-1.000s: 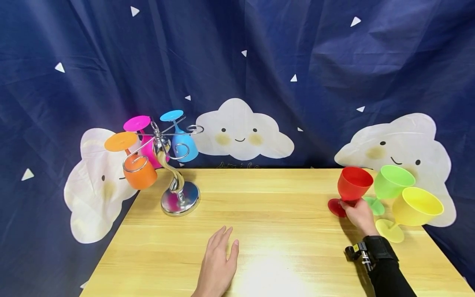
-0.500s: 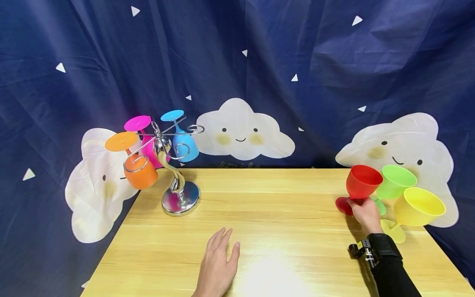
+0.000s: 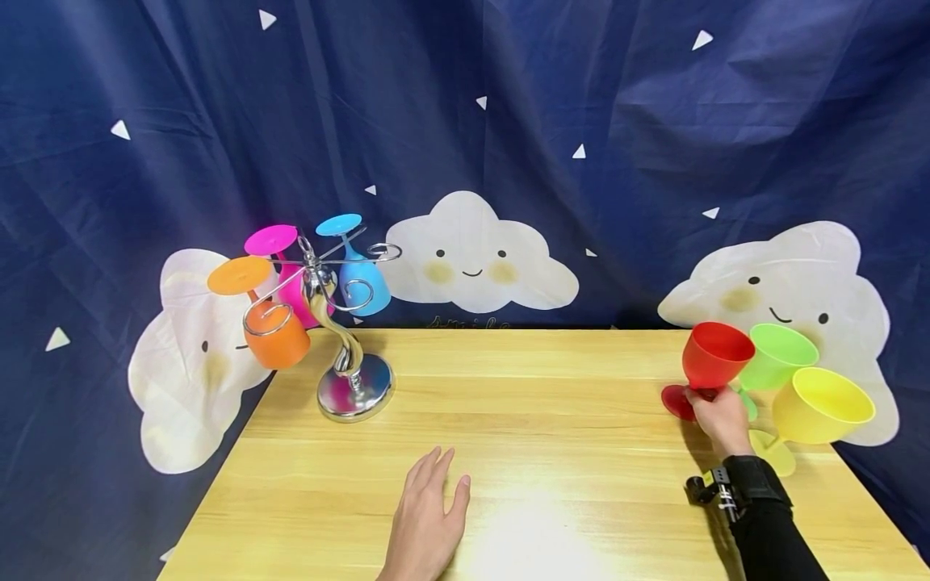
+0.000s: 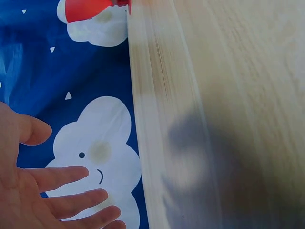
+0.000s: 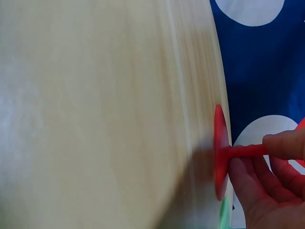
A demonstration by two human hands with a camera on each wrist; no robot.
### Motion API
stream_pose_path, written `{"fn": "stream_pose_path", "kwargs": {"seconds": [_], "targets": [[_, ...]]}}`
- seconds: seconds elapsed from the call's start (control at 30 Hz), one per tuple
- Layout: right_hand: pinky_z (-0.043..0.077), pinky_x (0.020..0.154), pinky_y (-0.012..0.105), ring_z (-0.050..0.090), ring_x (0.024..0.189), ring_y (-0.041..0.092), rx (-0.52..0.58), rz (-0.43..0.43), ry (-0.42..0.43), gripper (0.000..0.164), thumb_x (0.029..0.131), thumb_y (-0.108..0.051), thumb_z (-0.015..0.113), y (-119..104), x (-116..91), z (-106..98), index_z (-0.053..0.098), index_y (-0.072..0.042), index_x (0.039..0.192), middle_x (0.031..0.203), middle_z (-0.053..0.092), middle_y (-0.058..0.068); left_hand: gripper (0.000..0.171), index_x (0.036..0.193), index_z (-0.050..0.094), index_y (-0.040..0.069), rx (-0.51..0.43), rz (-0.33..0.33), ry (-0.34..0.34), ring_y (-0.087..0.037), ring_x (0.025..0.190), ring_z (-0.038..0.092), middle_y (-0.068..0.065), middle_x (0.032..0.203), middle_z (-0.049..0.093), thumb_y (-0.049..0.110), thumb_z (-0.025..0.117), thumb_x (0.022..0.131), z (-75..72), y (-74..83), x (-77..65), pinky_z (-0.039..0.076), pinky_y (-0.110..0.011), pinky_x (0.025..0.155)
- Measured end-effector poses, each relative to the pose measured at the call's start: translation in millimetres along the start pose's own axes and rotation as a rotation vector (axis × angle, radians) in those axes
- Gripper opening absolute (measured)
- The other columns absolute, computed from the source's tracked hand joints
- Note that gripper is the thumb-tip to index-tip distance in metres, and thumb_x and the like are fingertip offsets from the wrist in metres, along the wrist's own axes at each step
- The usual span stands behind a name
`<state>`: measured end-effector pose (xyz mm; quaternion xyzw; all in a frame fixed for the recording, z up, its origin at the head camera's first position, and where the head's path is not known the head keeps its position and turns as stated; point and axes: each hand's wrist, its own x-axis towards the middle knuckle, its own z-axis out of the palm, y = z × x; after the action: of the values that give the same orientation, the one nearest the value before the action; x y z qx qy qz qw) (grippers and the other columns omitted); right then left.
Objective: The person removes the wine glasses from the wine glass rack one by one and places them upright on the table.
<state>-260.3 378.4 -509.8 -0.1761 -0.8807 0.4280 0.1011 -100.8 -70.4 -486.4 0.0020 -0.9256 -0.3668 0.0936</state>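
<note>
At the right of the table, my right hand (image 3: 725, 420) grips a red goblet (image 3: 718, 355) by its stem. The right wrist view shows thumb and fingers around that stem, close to the round foot (image 5: 221, 152). The goblet is upright, its foot close over the tabletop or on it. Just right of it stand a light green goblet (image 3: 781, 355), partly hidden by the red one, and a yellow goblet (image 3: 824, 407). My left hand (image 3: 425, 516) holds nothing near the front middle of the table, fingers extended and thumb apart.
A chrome stemware rack (image 3: 356, 387) with curled wire arms stands at the table's left. Orange (image 3: 278, 339), pink (image 3: 271, 240) and blue (image 3: 366, 286) goblets hang upside down from it. Behind the wooden table (image 3: 508, 403) hangs a navy curtain (image 3: 523, 161) with clouds.
The right hand has shifted slightly to the right with the red goblet, which now overlaps more of the green one. The left hand has stayed in place.
</note>
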Motion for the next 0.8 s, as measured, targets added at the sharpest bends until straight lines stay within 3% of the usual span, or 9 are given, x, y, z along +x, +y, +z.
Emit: {"fn": "stream_pose_path", "kwargs": {"seconds": [0.13,0.2,0.27,0.37,0.43,0.5,0.67,0.8], "targets": [[0.047,0.054,0.024,0.059,0.062,0.015,0.018,-0.017,-0.034,0.035,0.104,-0.01,0.064,0.8,-2.2,-2.4,0.06,0.014,0.128,0.093,0.072,0.022,0.049,0.145,0.066,0.003,-0.001,-0.002,-0.006,-0.045,0.146,0.052,-0.022,0.155,0.059,0.033,0.067,0.106,-0.7,-0.3,0.0,0.052,-0.068,0.111],[0.047,0.054,0.023,0.058,0.059,0.011,0.005,-0.029,-0.042,0.037,0.104,-0.012,0.064,1.6,-3.9,-3.3,0.059,0.014,0.129,0.09,0.073,0.022,0.049,0.145,0.065,0.003,0.0,-0.009,-0.007,-0.045,0.147,0.052,-0.023,0.155,0.059,0.032,0.067,0.106,-0.6,-1.1,0.0,0.051,-0.069,0.111],[0.046,0.059,0.018,0.061,0.069,0.011,-0.013,-0.038,-0.038,0.04,0.104,-0.013,0.063,1.8,-6.7,-3.7,0.058,0.015,0.132,0.101,0.074,0.03,0.048,0.145,0.065,0.003,0.001,-0.011,-0.006,-0.046,0.146,0.052,-0.023,0.155,0.058,0.031,0.067,0.106,-0.6,-1.7,-0.3,0.051,-0.069,0.111],[0.043,0.067,0.006,0.072,0.101,0.029,-0.008,-0.033,-0.049,0.048,0.105,-0.014,0.061,0.7,-12.7,-4.5,0.052,0.016,0.142,0.135,0.065,0.04,0.048,0.145,0.065,0.002,0.0,-0.008,-0.005,-0.047,0.146,0.052,-0.025,0.155,0.058,0.03,0.067,0.106,-0.6,-3.0,-0.7,0.052,-0.07,0.11],[0.04,0.071,0.0,0.065,0.127,0.043,0.019,-0.019,-0.07,0.053,0.106,-0.013,0.059,-0.9,-17.8,-5.7,0.046,0.016,0.149,0.149,0.055,0.041,0.048,0.145,0.065,0.002,0.003,-0.01,-0.006,-0.047,0.145,0.052,-0.025,0.154,0.058,0.03,0.067,0.106,-0.7,-3.6,-1.1,0.052,-0.071,0.109],[0.038,0.073,-0.003,0.052,0.142,0.051,0.04,-0.015,-0.099,0.056,0.108,-0.012,0.057,-2.6,-23.3,-7.8,0.041,0.016,0.153,0.154,0.049,0.041,0.048,0.145,0.065,0.002,0.007,-0.013,-0.005,-0.047,0.145,0.052,-0.025,0.155,0.058,0.03,0.067,0.106,-1.4,-4.5,-1.2,0.051,-0.071,0.11],[0.036,0.072,-0.002,0.049,0.143,0.057,0.012,-0.043,-0.133,0.059,0.109,-0.016,0.059,-6.9,-42.2,-15.9,0.038,0.016,0.154,0.154,0.047,0.042,0.048,0.146,0.065,0.003,0.014,-0.046,0.006,-0.045,0.146,0.052,-0.023,0.155,0.059,0.03,0.068,0.106,-4.5,-7.8,-0.5,0.05,-0.069,0.112],[0.034,0.071,-0.004,0.054,0.135,0.062,-0.05,-0.148,-0.126,0.057,0.107,-0.019,0.065,-10.4,-61.2,-20.2,0.045,0.016,0.147,0.148,0.051,0.044,0.047,0.146,0.065,0.004,0.026,-0.066,0.025,-0.044,0.146,0.052,-0.022,0.155,0.059,0.029,0.068,0.106,-9.4,-12.9,1.7,0.05,-0.068,0.114]]}}
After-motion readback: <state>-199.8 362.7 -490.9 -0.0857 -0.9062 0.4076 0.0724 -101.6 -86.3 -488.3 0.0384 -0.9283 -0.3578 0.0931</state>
